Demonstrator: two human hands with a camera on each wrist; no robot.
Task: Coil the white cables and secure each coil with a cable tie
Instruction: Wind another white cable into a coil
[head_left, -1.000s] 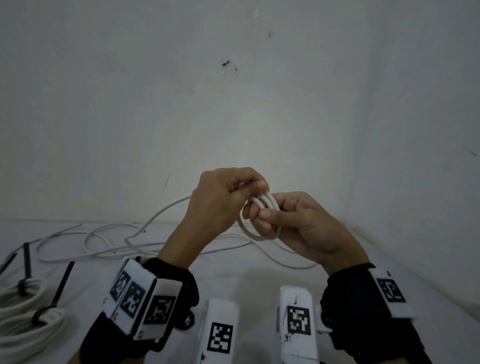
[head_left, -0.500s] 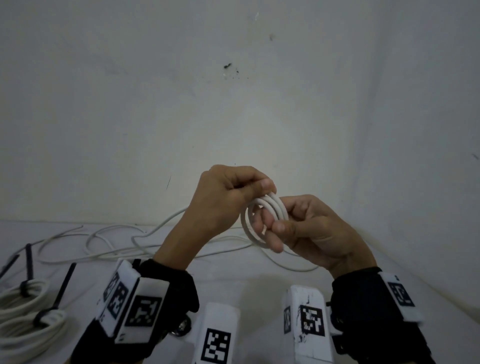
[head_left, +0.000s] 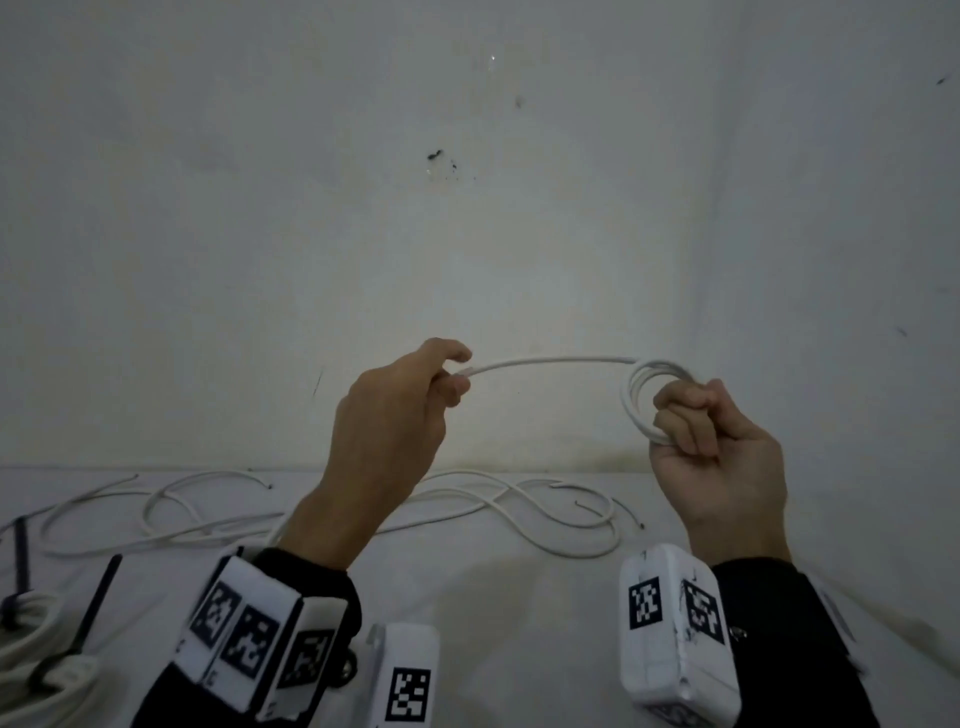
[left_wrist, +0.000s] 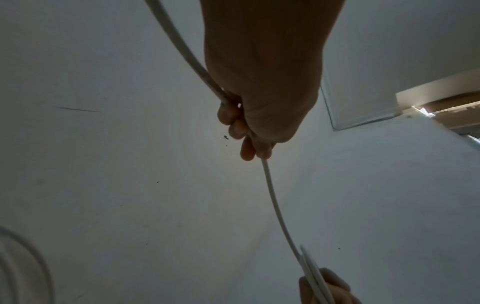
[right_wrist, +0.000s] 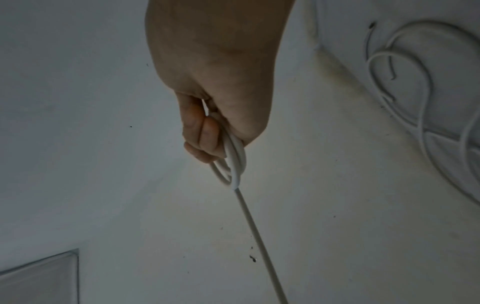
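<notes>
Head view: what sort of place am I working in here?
Probably a makeshift bench in a room corner: a white-covered table against scuffed bare walls, loose white cables spread on it, and tied coils at the left edge.

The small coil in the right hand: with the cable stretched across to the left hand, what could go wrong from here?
1. The right hand grips the small coil on one side only, and no tie is on it; a hard pull could spring the loops open.
2. The left hand pinches the cable, whose slack runs down to the loose cables on the table; it may snag there.
3. The tied coils lie at the left edge, so dragged slack could disturb them.
</notes>
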